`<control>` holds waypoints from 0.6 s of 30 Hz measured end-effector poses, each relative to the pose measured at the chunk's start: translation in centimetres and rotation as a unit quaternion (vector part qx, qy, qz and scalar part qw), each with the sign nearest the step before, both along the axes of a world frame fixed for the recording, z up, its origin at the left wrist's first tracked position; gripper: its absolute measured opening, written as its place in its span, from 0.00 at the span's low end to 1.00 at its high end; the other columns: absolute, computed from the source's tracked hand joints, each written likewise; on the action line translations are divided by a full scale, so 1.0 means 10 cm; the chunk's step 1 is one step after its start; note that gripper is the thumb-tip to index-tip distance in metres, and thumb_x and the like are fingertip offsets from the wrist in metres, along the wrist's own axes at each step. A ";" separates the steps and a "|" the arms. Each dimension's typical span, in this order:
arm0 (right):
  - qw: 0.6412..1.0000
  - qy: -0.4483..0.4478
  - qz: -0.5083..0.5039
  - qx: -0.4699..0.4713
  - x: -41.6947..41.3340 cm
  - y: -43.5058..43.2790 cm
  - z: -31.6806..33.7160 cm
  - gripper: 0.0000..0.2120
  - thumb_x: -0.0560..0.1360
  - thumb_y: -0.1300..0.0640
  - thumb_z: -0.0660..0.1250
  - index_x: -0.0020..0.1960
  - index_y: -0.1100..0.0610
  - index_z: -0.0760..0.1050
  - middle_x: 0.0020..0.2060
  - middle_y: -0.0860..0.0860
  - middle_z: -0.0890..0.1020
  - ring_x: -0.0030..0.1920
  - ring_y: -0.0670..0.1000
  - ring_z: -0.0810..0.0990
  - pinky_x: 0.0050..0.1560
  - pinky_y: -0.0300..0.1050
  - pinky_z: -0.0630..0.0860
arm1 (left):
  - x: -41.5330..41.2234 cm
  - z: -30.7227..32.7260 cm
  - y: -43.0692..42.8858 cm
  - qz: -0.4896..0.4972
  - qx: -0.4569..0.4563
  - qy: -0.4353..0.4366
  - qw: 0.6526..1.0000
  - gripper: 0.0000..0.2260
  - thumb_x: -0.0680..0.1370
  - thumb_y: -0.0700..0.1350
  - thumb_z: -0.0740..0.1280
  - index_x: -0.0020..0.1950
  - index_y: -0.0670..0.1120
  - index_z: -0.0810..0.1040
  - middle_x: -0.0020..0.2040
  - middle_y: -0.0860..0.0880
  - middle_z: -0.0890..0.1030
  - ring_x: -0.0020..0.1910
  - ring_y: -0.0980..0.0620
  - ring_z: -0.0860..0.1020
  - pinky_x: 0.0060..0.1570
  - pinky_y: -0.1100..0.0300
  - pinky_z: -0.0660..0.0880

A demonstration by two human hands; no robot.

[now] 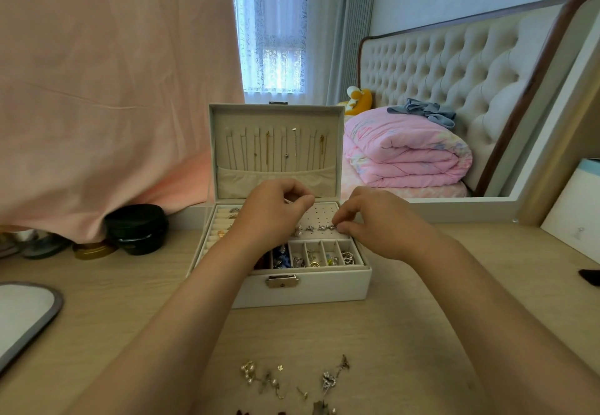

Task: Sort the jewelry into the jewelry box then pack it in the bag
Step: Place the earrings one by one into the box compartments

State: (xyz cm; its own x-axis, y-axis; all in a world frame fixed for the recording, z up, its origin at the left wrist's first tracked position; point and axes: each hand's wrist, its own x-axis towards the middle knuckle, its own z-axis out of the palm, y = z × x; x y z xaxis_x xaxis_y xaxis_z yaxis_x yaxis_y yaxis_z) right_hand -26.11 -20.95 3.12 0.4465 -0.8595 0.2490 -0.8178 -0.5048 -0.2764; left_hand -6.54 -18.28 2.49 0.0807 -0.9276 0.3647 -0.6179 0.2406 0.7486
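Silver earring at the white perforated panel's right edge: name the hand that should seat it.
Right: the right hand pinches that silver earring on the white perforated panel; the left hand curls farther left.

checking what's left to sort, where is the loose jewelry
In the head view the loose jewelry lies on the table at bottom centre, on the person's side of the jewelry box.

White jewelry box (302,288) with cream lining, pale woodgrain worktop (406,333), pink drape (113,90), pink floral quilt (406,151), tufted beige headboard (454,67), black jars (136,228).
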 end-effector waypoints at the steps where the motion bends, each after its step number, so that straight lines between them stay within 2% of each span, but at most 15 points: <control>1: 1.000 0.007 -0.002 -0.005 0.00 0.00 0.00 0.06 0.77 0.48 0.69 0.51 0.43 0.84 0.49 0.41 0.77 0.52 0.43 0.76 0.54 0.45 0.74 | 0.00 0.01 0.00 -0.002 0.000 0.013 1.000 0.02 0.79 0.49 0.70 0.48 0.54 0.82 0.44 0.58 0.82 0.44 0.63 0.78 0.46 0.64 0.74; 8: 1.000 -0.026 -0.003 0.017 -0.02 -0.02 -0.02 0.05 0.76 0.46 0.70 0.50 0.45 0.83 0.46 0.41 0.78 0.50 0.44 0.76 0.55 0.49 0.76 | -0.01 0.04 0.03 -0.029 0.013 0.082 0.996 0.05 0.79 0.49 0.70 0.46 0.51 0.83 0.44 0.50 0.84 0.38 0.58 0.78 0.43 0.60 0.76; 10: 0.997 -0.074 -0.003 0.034 -0.04 -0.02 0.01 0.06 0.78 0.48 0.69 0.51 0.46 0.83 0.48 0.42 0.80 0.52 0.44 0.77 0.56 0.46 0.75 | -0.02 0.04 0.03 -0.036 0.014 0.083 0.996 0.05 0.79 0.49 0.70 0.46 0.50 0.83 0.43 0.52 0.84 0.37 0.62 0.77 0.42 0.62 0.75; 13: 0.991 -0.125 -0.010 0.042 -0.05 -0.03 0.05 0.08 0.80 0.52 0.67 0.54 0.47 0.84 0.50 0.42 0.81 0.53 0.44 0.77 0.55 0.41 0.71 | -0.03 0.04 0.02 -0.042 0.016 0.084 0.995 0.05 0.79 0.50 0.70 0.46 0.50 0.84 0.43 0.53 0.84 0.39 0.59 0.79 0.45 0.61 0.77; 16: 0.995 -0.097 -0.004 0.040 -0.03 0.00 0.04 0.08 0.79 0.53 0.67 0.55 0.47 0.84 0.50 0.42 0.80 0.52 0.43 0.77 0.54 0.40 0.71 | -0.03 0.01 0.00 -0.045 0.014 0.075 0.996 0.04 0.79 0.49 0.70 0.46 0.51 0.84 0.42 0.53 0.84 0.41 0.58 0.79 0.48 0.59 0.78; 18: 0.997 -0.070 0.010 0.034 0.01 0.01 0.00 0.07 0.78 0.53 0.68 0.53 0.47 0.84 0.46 0.40 0.78 0.49 0.41 0.76 0.50 0.38 0.72 | -0.03 0.00 0.00 -0.046 0.014 0.070 0.996 0.03 0.78 0.49 0.71 0.46 0.52 0.84 0.42 0.54 0.84 0.41 0.58 0.80 0.49 0.58 0.79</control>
